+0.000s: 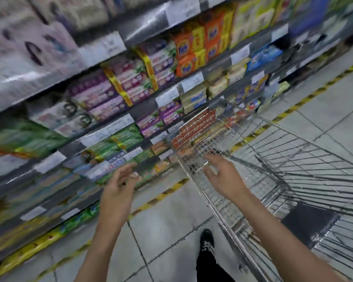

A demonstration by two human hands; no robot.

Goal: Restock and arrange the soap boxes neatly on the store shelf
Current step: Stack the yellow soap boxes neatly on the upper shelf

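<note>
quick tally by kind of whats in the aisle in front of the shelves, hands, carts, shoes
hands: 2, the left hand and the right hand, both holding nothing
shopping cart: 1
shoe: 1
total: 4

The shopping cart [314, 174] on the right is bare wire metal, bright and shiny, with a matt black panel [310, 218] at its near end that looks like plastic. On the left the shelf fronts [147, 27] are grey metal with a glossy sheen. White paper price labels [192, 80] run along them, and the soap boxes [94, 92] and orange detergent boxes [186, 55] look like printed cardboard with a slight gloss, though blur hides finer texture. The floor tiles [167, 220] are pale, smooth and faintly shiny, crossed by worn yellow-and-black tape [291, 108], and the near shoe [207, 240] is matt black.
</note>
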